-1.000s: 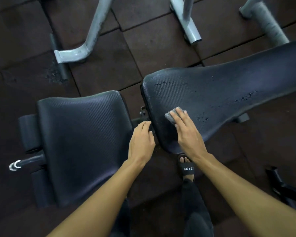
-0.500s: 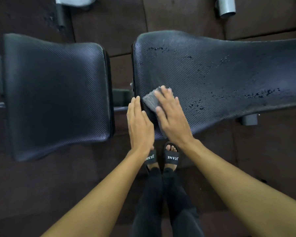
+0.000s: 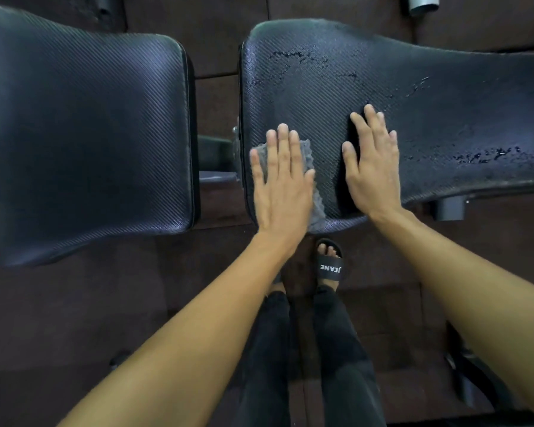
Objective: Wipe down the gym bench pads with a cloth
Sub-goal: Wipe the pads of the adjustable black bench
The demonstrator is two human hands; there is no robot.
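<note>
Seat pad (image 3: 84, 134) lies at the left: short, dark, ribbed, with no moisture visible and no hand on it. It appears not to be the pad being worked on at present. A narrow gap follows, in which a frame bar (image 3: 216, 177) joins it to the next pad.

Right of the gap lies the long back pad (image 3: 429, 97). The grey cloth (image 3: 305, 154) sits on its near left corner, spread flat with one edge trailing towards the pad's near rim. The left hand (image 3: 281, 186) lies on top of the cloth with its grip wide, fingers straight and together. It pins the cloth rather than clutching it, probably so that the whole palm drives the wipe.

Just beside it, apart from the cloth, the right hand (image 3: 370, 161) rests flat on bare pad, its grip also wide and holding nothing. It likely serves as a brace while the person leans over.

Further right, droplets (image 3: 487, 155) bead on the surface, with more towards the far left corner, so most of this pad seems left to wipe.

Below, one sandal (image 3: 330, 268) stands on the dark floor (image 3: 74, 303), close against the pad's near edge.
</note>
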